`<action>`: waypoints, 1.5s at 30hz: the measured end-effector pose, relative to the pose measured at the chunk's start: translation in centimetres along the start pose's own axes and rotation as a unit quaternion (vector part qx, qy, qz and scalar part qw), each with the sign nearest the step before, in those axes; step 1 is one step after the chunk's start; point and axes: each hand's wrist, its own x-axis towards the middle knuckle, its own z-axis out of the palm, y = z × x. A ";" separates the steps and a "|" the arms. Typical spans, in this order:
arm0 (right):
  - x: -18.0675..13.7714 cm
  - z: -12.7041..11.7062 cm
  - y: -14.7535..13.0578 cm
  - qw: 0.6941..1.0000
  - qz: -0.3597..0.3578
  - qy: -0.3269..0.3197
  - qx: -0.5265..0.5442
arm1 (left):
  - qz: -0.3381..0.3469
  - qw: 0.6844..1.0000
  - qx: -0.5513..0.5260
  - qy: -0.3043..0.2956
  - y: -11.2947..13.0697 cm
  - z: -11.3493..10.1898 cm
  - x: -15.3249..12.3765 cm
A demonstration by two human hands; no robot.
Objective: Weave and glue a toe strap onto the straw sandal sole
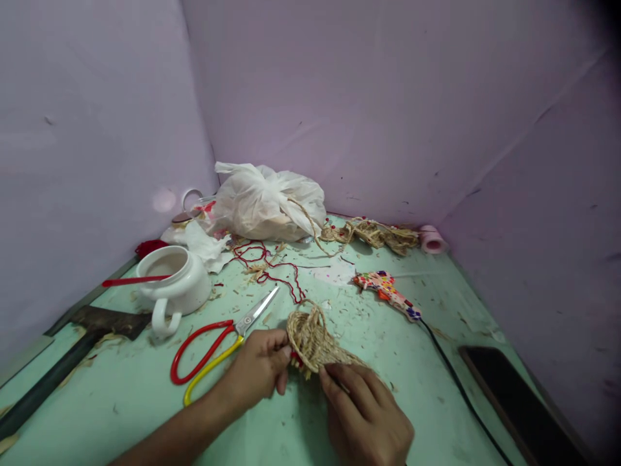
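A small woven jute piece (311, 338) with a loop handle lies on the green table (121, 401) in front of me. My left hand (257, 372) pinches its left edge, where a bit of red shows between the fingers. My right hand (366, 411) lies over its lower right part, fingers pressed down on the weave. Red-and-yellow-handled scissors (220, 346) rest just left of my left hand, blades pointing up and right.
A white mug (175, 285) with a red stick stands at the left, a dark hatchet (72, 349) beside it. At the back lie a white plastic bag (269, 202), loose jute cord (373, 234), red thread (272, 268) and a pink roll (431, 239). A patterned glue gun (388, 294) with black cable and a dark phone (519, 404) lie at the right.
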 end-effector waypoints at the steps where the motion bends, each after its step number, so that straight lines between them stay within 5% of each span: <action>1: 0.1 0.0 -0.2 1.000 0.009 0.001 -0.003 | -0.008 1.000 -0.007 -0.012 0.2 -0.1 -0.1; 5: 0.5 0.0 -0.7 1.000 0.024 0.009 0.001 | 0.030 0.999 0.010 -0.035 0.6 -0.4 -0.2; 24: 0.0 0.3 -2.6 0.998 -0.041 -0.028 -0.028 | 0.129 0.987 0.056 0.074 -0.8 -0.1 0.9; 28: 1.3 -0.5 -1.5 0.998 0.004 0.001 0.057 | 0.141 0.985 0.066 0.077 -1.1 -0.7 1.3; 32: 3.9 -1.5 2.4 0.974 0.169 0.072 0.129 | 0.146 0.984 0.082 0.057 -1.0 -1.0 1.6; 35: 4.9 -1.4 4.9 0.938 0.242 -0.003 0.248 | 0.158 0.982 0.096 0.036 -0.6 -1.0 1.5; 39: 4.1 -0.5 5.6 0.899 0.220 -0.107 0.364 | 0.179 0.977 0.115 0.018 -0.3 -0.9 1.1; 45: 3.7 -0.9 5.7 0.903 0.217 -0.140 0.345 | 0.210 0.969 0.131 0.007 -0.3 -1.2 0.7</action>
